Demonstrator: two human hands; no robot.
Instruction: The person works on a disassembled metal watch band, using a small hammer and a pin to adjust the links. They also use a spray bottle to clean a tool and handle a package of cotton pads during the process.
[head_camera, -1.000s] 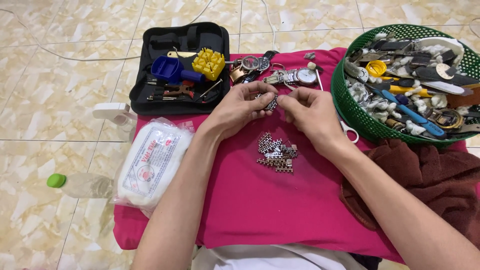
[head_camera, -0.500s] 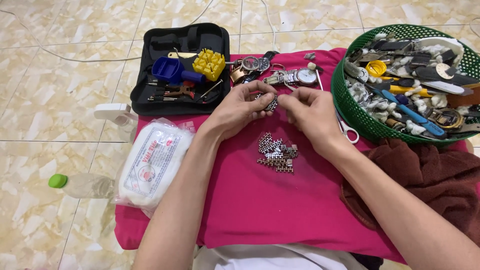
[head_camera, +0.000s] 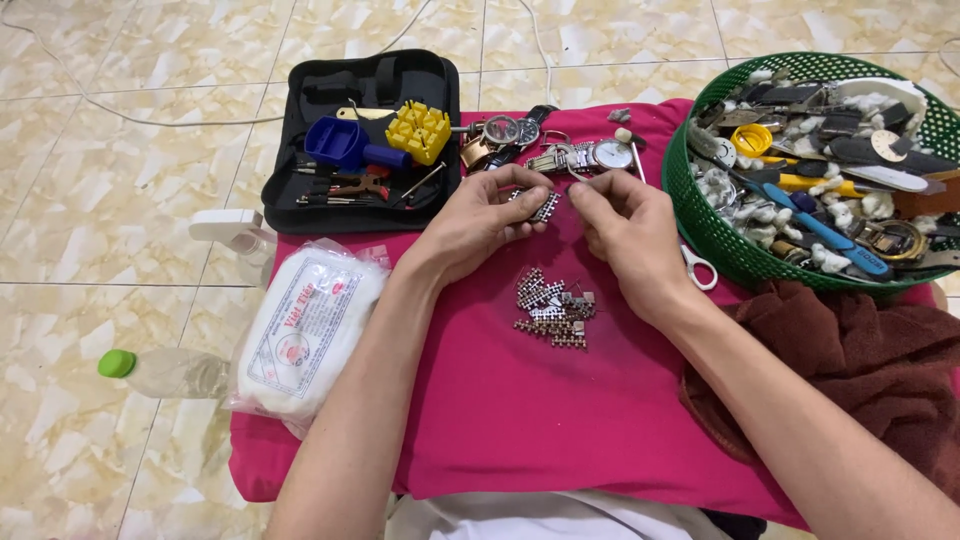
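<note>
My left hand (head_camera: 478, 220) pinches a short piece of metal watch band (head_camera: 545, 206) above a pink cloth (head_camera: 560, 420). My right hand (head_camera: 630, 235) is beside it, fingertips closed right at the band piece; whether they grip it I cannot tell. Just below the hands lies a small pile of loose band links (head_camera: 552, 308) on the cloth. Several wristwatches (head_camera: 570, 150) lie past the hands at the cloth's far edge.
An open black tool case (head_camera: 300, 190) with blue and yellow tools sits far left. A green basket (head_camera: 700, 220) full of tools and watch parts stands at the right. A white plastic packet (head_camera: 305, 330), a green-capped bottle (head_camera: 160, 370), scissors (head_camera: 700, 268) and a brown towel (head_camera: 860, 370) lie around.
Both hands stay together over the band piece, with only slight finger shifts. The pile of links has not moved.
</note>
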